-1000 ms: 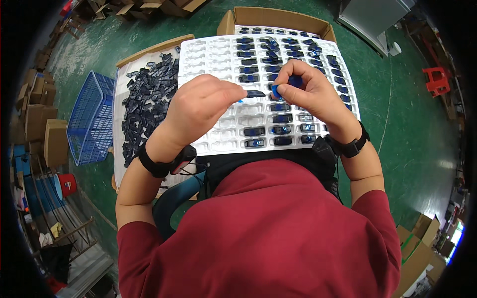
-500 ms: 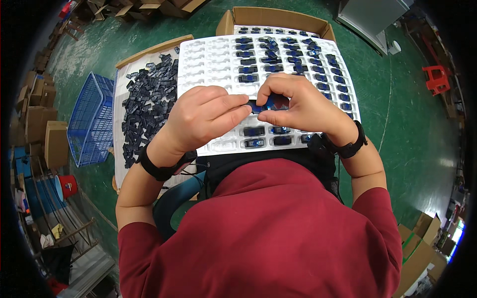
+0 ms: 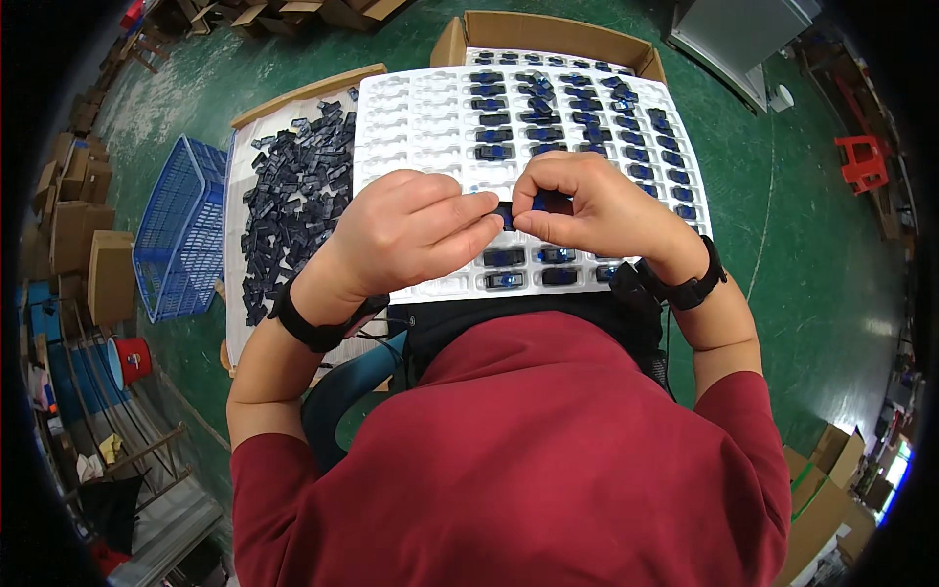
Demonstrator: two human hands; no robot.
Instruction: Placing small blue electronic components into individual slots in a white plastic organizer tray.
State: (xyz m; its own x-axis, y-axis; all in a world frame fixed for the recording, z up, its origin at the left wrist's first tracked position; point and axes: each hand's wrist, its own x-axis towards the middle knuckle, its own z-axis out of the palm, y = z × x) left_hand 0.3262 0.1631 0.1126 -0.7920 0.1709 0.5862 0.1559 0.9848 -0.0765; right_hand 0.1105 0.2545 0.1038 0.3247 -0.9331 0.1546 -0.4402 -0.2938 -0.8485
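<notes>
Over a white moulded tray (image 3: 377, 161) both hands meet at one small dark blue-black plastic part (image 3: 506, 215). Its left end is pinched by my left hand (image 3: 411, 223), fingers pressed together. My right hand (image 3: 587, 203) grips the other end between curled index finger and thumb. The fingers hide most of the part, so its exact kind does not show. Similar dark parts (image 3: 504, 257) lie in the tray's pockets, in the right-hand columns and near the front edge. Bare pockets show in the left columns.
Left of the tray, a shallow lined box (image 3: 240, 176) holds a heap of loose dark pieces (image 3: 298, 186). A blue plastic basket (image 3: 181, 235) stands on the floor beyond it. Behind the tray is a cardboard box (image 3: 558, 29) with another filled tray. A red stool (image 3: 861, 161) stands far right.
My right thumb and index finger have drawn closer together around the part, and less of it shows. Both hands otherwise stay in nearly the same place over the tray.
</notes>
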